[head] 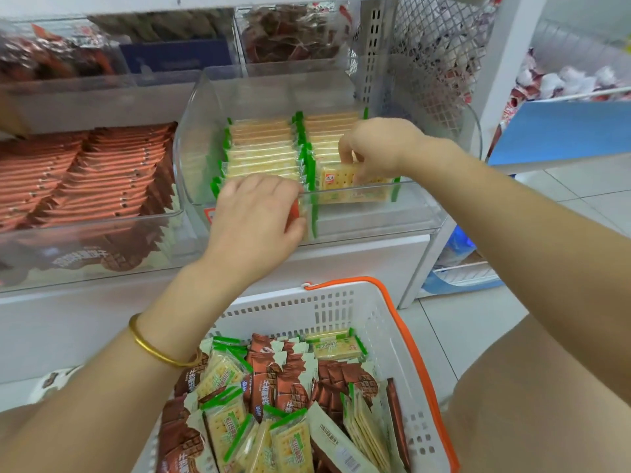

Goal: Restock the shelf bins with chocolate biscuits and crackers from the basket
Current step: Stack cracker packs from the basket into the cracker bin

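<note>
A clear shelf bin (403,216) holds two rows of green-edged cracker packs (263,151). My right hand (379,148) pinches the front cracker pack (336,177) of the right row, standing it upright. My left hand (256,216) grips a pack at the front of the left row; most of that pack is hidden under my fingers. To the left, another clear bin (102,230) is filled with brown chocolate biscuit packs (85,172). Below, a white basket (392,336) with an orange handle holds mixed chocolate biscuit packs (290,387) and cracker packs (222,370).
Upper bins (290,39) with red-brown snacks sit behind the cracker bin. A white mesh panel and shelf upright (426,46) stand to the right, with a blue panel (563,131) and tiled floor (563,192) beyond. My knees flank the basket.
</note>
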A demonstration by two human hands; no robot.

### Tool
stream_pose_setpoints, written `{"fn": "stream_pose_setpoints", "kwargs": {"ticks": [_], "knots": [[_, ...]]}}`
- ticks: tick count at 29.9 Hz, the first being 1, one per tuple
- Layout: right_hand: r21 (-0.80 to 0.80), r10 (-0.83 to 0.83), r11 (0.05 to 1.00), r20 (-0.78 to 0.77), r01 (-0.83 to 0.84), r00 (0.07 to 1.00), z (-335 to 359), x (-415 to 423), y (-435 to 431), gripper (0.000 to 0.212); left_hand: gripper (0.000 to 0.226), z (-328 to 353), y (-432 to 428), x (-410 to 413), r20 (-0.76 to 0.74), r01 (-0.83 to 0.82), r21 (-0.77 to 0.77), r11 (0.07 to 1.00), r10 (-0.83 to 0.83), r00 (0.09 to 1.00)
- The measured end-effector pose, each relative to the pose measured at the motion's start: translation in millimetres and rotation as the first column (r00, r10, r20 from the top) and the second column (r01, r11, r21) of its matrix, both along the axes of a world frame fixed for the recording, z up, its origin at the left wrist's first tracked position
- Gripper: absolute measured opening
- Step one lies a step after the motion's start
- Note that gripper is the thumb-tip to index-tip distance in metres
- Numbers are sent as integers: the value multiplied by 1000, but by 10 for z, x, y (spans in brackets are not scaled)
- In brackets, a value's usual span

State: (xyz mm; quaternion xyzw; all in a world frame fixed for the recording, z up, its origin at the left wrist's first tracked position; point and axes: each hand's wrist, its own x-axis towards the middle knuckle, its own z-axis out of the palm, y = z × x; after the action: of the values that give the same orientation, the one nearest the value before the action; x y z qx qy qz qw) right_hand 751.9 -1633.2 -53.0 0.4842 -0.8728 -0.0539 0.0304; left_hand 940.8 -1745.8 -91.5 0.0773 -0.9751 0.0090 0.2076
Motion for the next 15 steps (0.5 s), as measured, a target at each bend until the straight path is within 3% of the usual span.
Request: {"fn": "stream_pose_setpoints", "kwargs": {"ticks": [4,9,12,15], "knots": [[5,79,997,-51,-79,996,-92,14,-58,22,32,-20,-10,6,-5,3,-6,1000,-3,1000],[-43,22,999,68,-19,997,-33,10,-12,29,36,-38,-25,39,-66,62,56,997,-58,996],[-253,-8,967,79,28,997,169,261,201,37,35,-88,15,215,-281,166,82,983,-137,950],[-529,99,849,168,5,981,204,769,438,28,27,-335,98,470,-391,222,43,974,-188,901]]}}
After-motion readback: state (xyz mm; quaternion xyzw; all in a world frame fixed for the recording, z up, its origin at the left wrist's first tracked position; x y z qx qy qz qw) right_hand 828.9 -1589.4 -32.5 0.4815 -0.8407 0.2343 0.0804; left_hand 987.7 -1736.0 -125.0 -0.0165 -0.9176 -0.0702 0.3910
